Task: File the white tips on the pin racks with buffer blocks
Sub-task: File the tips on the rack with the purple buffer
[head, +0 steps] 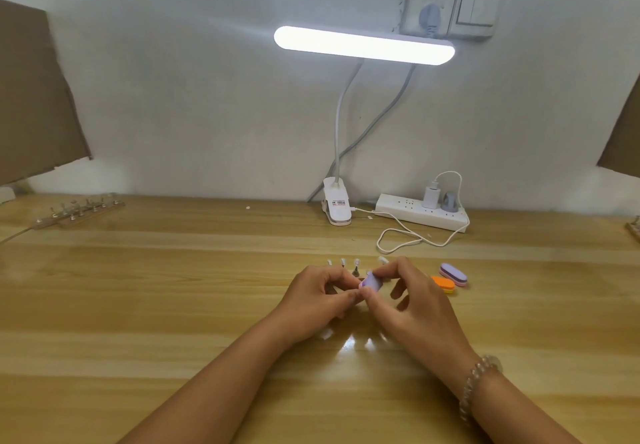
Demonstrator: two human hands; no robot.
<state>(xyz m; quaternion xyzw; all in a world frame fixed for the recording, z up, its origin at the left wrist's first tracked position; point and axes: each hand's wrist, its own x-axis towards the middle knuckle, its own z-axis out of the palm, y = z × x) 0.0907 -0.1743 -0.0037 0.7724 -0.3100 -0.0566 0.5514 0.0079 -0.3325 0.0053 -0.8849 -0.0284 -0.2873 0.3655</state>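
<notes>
Head view, the only one.

- Right hand [398,293] pinches 1 lilac buffer block [370,281] between thumb and fingertips. The block is tilted and sits low over the table [166,305], centre front.
- Left hand [320,293]: fingers curled, thumb and forefinger meeting at the block's lower end. What they grip is hidden, so I can't tell.
- White tips [356,262]: 4 countable, in a row just beyond the knuckles, upright on pins. Any others are hidden behind the hands, and the base under them isn't discernible.
- Spare blocks: 2, just beside each other, right of the right hand. 1 orange block [445,285] is partly behind that hand; 1 purple-pink block [454,273] lies beyond it.
- Far rack [79,213]: 1, rear left, well apart from the hands. Its pins are too blurred to count.
- Edge rack [634,227]: 1 sliver at the right border.
- Rear: 1 lit clip lamp [363,45], 1 power strip [408,211] with 2 plugs in it, and 1 white cable [398,237] looped on the table.
- Wall: 1 socket [433,3] with 1 plug.
- Cardboard sheets [34,97]: 2, one on each side.
- 1 bead bracelet [476,386] on the right wrist.
</notes>
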